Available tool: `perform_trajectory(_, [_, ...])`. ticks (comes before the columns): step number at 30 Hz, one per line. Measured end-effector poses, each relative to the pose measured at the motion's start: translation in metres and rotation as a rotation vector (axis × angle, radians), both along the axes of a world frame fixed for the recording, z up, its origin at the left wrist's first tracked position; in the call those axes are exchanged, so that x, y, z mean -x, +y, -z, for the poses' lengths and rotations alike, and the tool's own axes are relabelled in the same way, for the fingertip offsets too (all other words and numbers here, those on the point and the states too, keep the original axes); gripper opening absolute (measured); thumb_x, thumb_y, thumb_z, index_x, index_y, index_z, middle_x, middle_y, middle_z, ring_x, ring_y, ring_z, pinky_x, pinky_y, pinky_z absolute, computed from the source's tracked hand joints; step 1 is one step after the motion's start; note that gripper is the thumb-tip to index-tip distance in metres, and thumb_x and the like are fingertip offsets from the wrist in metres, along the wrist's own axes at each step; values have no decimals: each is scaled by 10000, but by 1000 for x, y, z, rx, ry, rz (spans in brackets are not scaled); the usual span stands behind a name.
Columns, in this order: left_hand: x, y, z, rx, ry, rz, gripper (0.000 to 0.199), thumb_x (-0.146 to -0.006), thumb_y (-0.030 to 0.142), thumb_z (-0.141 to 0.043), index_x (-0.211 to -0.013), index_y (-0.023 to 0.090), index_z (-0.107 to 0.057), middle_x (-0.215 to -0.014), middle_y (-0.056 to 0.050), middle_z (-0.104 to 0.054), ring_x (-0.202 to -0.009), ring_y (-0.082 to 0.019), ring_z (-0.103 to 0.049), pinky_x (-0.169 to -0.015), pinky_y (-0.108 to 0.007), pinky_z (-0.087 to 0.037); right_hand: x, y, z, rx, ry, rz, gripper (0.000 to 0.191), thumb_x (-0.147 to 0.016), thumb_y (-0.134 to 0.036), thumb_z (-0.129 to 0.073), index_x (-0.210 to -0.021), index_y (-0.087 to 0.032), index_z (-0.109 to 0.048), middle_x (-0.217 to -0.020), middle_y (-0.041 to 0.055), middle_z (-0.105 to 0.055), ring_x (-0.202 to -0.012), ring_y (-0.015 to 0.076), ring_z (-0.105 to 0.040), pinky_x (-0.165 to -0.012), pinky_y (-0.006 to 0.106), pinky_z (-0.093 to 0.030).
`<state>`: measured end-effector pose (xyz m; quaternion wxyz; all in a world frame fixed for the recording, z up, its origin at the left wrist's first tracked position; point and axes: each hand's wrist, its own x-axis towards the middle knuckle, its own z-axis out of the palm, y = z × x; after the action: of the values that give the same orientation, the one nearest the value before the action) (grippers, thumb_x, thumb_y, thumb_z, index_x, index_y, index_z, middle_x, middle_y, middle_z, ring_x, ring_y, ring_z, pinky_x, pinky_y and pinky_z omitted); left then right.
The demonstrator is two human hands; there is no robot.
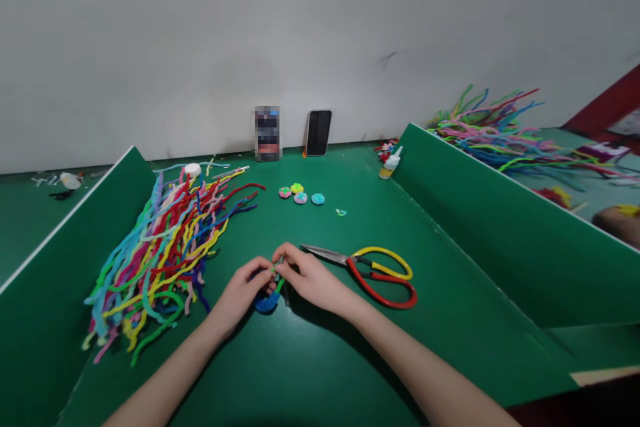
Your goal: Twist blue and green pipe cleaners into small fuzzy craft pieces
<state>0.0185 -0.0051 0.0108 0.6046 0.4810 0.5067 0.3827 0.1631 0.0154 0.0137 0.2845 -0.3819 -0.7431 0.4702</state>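
Seemingly mid-shaping, left hand (246,288) and right hand (311,280) clamp fingers on the green strip (280,285); further bending likely needs steadiness

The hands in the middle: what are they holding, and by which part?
The left hand and right hand pinch a fuzzy green strip by its upper part, beyond the blue piece; the exact grip is hidden.
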Motion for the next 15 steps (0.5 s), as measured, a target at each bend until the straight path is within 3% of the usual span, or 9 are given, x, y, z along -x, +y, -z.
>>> perform_trajectory(4, [-3, -3, -5, 132, -168, 19, 172, -606, 302, -589, -626, 151, -508, -583, 32, -518, -588, -98, -498, -559, -199, -347, 0, 0, -1, 10, 23, 38, 101, -813, -192, -331, -815, -190, -432, -619, -44, -444, -572, 89, -451, -544, 194, -337])
perform_trajectory(8, [-3, -7, -9, 264, -284, 141, 186, -605, 307, -603, -635, 152, -505, -594, 6, -558, -601, -126, -546, -603, -237, -379, 1, 1, -1, 55, 21, 46, 110, -812, -187, -326, -847, -197, -430, -575, -61, -421, -498, 78, -437, -494, 185, -329])
perform_trajectory(11, [-2, -9, -8, 280, -321, 213, 167, -622, 291, -599, -633, 146, -516, -629, -23, -594, -624, -138, -562, -626, -249, -396, 2, 1, 0, 62, 2, 31, 117, -814, -179, -323, -853, -197, -432, -529, -70, -404, -455, 72, -421, -471, 178, -318])
perform_trajectory(15, [-2, -8, -7, 265, -338, 220, 162, -619, 280, -610, -633, 139, -530, -653, -25, -601, -627, -142, -572, -628, -254, -412, -1, 3, 0, -48, -15, 85, 86, -796, -188, -372, -825, -194, -452, -584, -48, -452, -555, 91, -459, -542, 194, -336])
